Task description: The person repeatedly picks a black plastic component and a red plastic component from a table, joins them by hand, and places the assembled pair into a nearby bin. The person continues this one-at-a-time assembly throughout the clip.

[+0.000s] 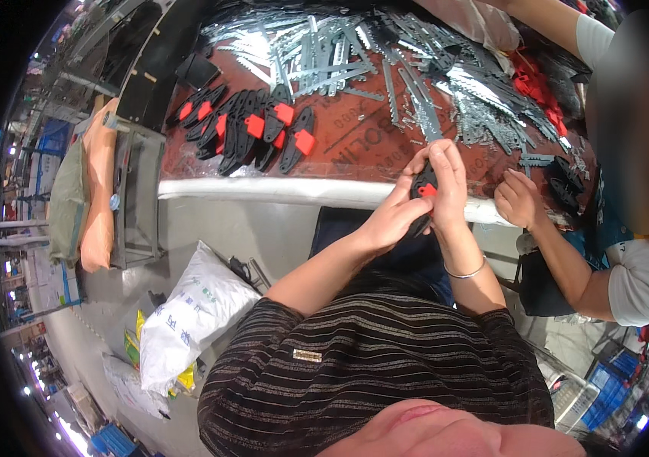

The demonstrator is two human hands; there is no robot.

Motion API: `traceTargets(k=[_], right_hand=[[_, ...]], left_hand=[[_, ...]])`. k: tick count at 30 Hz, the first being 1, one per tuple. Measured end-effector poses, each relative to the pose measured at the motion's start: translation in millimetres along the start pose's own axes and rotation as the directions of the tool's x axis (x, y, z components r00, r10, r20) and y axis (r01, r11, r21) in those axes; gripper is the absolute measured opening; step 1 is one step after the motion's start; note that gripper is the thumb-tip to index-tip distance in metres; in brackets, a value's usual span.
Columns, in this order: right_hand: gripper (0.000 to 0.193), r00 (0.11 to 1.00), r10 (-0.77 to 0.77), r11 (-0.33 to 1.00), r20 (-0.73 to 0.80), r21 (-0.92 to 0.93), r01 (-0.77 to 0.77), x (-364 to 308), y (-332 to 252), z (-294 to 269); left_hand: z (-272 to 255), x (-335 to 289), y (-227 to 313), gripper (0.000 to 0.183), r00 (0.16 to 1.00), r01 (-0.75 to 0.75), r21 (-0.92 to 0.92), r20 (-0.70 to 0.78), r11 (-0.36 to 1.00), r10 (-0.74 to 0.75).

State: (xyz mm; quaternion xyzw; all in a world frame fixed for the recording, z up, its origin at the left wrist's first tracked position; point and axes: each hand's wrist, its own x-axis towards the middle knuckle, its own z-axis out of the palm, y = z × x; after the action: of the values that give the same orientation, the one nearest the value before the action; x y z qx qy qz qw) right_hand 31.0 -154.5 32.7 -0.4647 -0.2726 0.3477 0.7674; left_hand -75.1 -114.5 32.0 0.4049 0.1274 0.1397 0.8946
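My left hand (394, 215) and my right hand (448, 183) are closed together round a black plastic part with a red tab (423, 188), just over the table's near edge. The left thumb presses near the red tab, and the right fingers cover the part's upper end. Just beyond my fingertips a toothed metal strip (430, 122) points away across the table; whether it joins the part is hidden. More black parts with red tabs (254, 126) lie grouped on the table's left. A heap of loose toothed metal strips (324, 57) spreads over the far side.
The red-brown tabletop (355, 137) has a white padded front edge (263, 189). At the right, a co-worker's hand (518, 199) rests by the edge near black parts (566, 183). Red pieces (535, 84) lie far right. A white sack (195, 312) stands on the floor at left.
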Motion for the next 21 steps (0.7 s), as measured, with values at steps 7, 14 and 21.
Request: traceTargets(k=[7,14,21], right_hand=[[0.021,0.999,-0.038,0.999,-0.032,0.014,0.039,7.9,14.4,-2.0],[0.017,0.959,-0.248,0.947,-0.135,-0.243,0.211,11.4,10.5,-18.4],[0.011,0.987,-0.145,0.454,0.074,-0.881,0.133,31.8,-2.0,-24.0]], left_hand=[[-20.1,6.7,-8.0,0.051,0.997,-0.039,0.171,-0.063,0.985,0.05],[-65.3,1.8,18.1,0.06,0.885,-0.238,0.661,-0.155,0.712,0.439],[-108.8,-19.1,69.7,0.054,0.684,0.23,0.973,-0.184,0.031,0.706]])
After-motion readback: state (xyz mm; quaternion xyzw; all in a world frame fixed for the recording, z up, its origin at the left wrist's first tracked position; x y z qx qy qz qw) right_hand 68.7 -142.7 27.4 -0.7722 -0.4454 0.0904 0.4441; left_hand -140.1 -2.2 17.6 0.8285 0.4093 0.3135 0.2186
